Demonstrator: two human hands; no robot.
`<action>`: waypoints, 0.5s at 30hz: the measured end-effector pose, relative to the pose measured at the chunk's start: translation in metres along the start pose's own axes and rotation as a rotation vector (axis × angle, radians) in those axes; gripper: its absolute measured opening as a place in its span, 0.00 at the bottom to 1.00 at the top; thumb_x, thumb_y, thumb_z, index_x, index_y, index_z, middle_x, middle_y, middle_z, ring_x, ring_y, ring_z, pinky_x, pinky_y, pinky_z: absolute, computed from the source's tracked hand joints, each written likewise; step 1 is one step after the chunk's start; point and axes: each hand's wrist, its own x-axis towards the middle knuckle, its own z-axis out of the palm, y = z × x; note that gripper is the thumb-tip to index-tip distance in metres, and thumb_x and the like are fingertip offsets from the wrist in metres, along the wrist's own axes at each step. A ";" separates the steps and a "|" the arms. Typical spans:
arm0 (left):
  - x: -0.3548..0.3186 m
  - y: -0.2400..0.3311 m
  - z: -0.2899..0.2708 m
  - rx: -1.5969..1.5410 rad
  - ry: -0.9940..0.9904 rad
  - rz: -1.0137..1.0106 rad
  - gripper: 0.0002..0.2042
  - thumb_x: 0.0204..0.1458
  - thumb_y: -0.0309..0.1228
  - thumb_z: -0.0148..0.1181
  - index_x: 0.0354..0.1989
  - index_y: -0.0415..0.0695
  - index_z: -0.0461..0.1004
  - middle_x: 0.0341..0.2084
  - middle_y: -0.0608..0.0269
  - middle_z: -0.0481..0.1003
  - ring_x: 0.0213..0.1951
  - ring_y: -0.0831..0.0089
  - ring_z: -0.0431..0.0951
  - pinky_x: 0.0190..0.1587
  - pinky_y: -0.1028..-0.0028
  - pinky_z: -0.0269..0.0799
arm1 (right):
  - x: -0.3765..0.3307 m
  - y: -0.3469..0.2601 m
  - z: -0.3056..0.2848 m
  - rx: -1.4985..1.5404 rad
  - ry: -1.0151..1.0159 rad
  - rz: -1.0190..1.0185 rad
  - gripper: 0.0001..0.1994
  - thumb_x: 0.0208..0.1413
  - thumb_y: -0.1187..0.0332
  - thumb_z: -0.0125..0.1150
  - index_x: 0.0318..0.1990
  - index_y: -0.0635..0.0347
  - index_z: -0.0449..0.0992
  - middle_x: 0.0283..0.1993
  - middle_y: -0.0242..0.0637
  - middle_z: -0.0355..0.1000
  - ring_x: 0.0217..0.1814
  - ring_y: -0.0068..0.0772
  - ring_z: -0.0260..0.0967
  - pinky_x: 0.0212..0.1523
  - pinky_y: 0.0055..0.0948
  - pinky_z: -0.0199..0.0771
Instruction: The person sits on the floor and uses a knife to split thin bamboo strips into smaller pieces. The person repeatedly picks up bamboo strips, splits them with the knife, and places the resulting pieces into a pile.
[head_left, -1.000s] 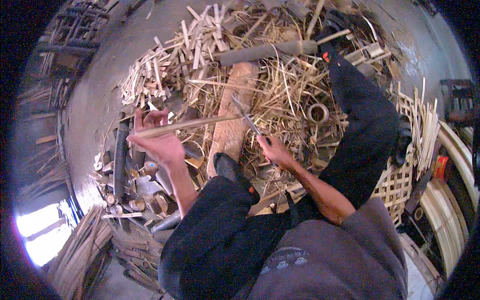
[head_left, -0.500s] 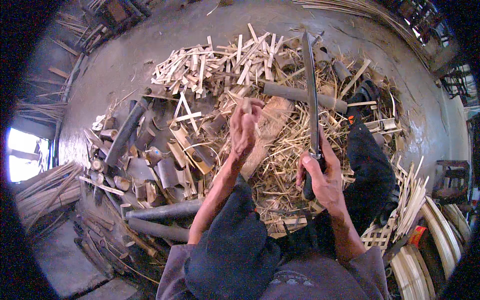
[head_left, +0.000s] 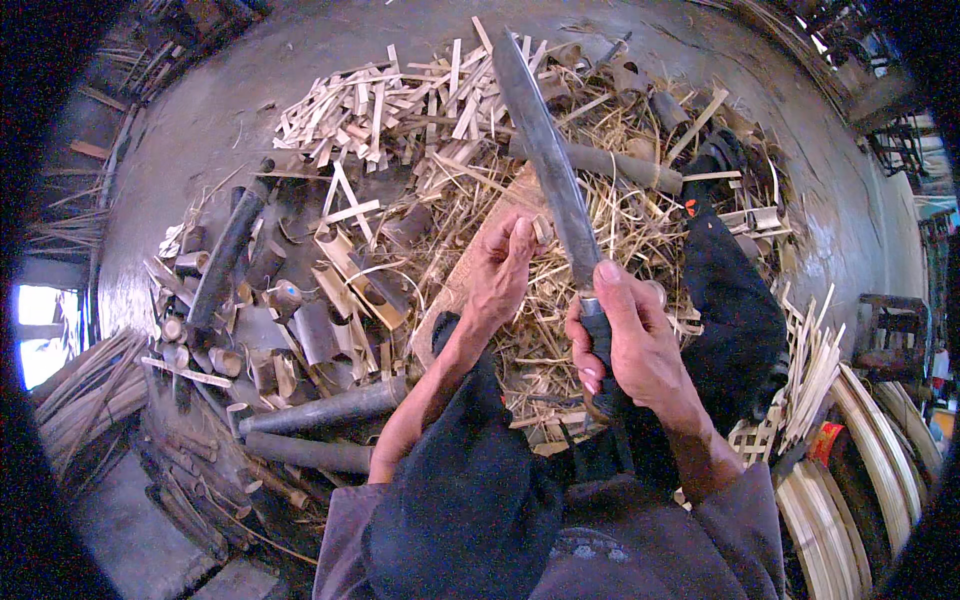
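Seemingly a split is being set up: the knife (head_left: pixel 548 160) is clenched in the right hand (head_left: pixel 625 335), blade raised; a small bamboo piece (head_left: pixel 541 229) is pinched by the left hand (head_left: pixel 500 272); careful alignment is needed next

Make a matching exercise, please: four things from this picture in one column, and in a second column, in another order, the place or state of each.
Things:
1. long knife
2. left hand
3. grey bamboo pole
4. pile of split bamboo strips

Places or states:
A. lying on the ground at the left, below the cut tube pieces
B. gripped by the handle, blade pointing away
C. scattered at the far side of the heap
D. closed on a small pale piece

Pairs: 1-B, 2-D, 3-A, 4-C
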 end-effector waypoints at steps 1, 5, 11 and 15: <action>-0.001 0.002 0.000 0.024 -0.019 -0.013 0.14 0.62 0.41 0.46 0.37 0.41 0.71 0.23 0.74 0.64 0.30 0.84 0.65 0.39 0.79 0.68 | 0.001 0.001 0.000 0.004 -0.009 0.003 0.26 0.64 0.47 0.38 0.28 0.63 0.65 0.17 0.32 0.61 0.11 0.20 0.57 0.11 0.23 0.60; -0.002 0.000 0.001 0.015 -0.020 -0.040 0.15 0.62 0.42 0.47 0.42 0.43 0.71 0.24 0.74 0.64 0.30 0.84 0.66 0.38 0.78 0.68 | 0.002 0.002 -0.002 -0.022 -0.033 -0.027 0.26 0.64 0.46 0.38 0.28 0.63 0.65 0.16 0.32 0.61 0.10 0.20 0.57 0.11 0.23 0.60; -0.003 0.002 0.003 0.034 -0.033 -0.088 0.14 0.62 0.41 0.47 0.42 0.43 0.71 0.27 0.73 0.67 0.30 0.84 0.65 0.39 0.78 0.68 | 0.002 0.004 -0.005 -0.050 -0.022 -0.007 0.27 0.64 0.46 0.37 0.26 0.63 0.65 0.15 0.32 0.61 0.10 0.20 0.57 0.11 0.23 0.61; -0.001 0.005 0.006 0.018 -0.049 -0.038 0.14 0.62 0.41 0.46 0.42 0.42 0.71 0.29 0.74 0.68 0.32 0.84 0.66 0.39 0.78 0.68 | 0.000 0.002 -0.003 -0.039 -0.011 0.001 0.27 0.64 0.46 0.36 0.26 0.62 0.65 0.15 0.31 0.61 0.10 0.20 0.57 0.11 0.22 0.61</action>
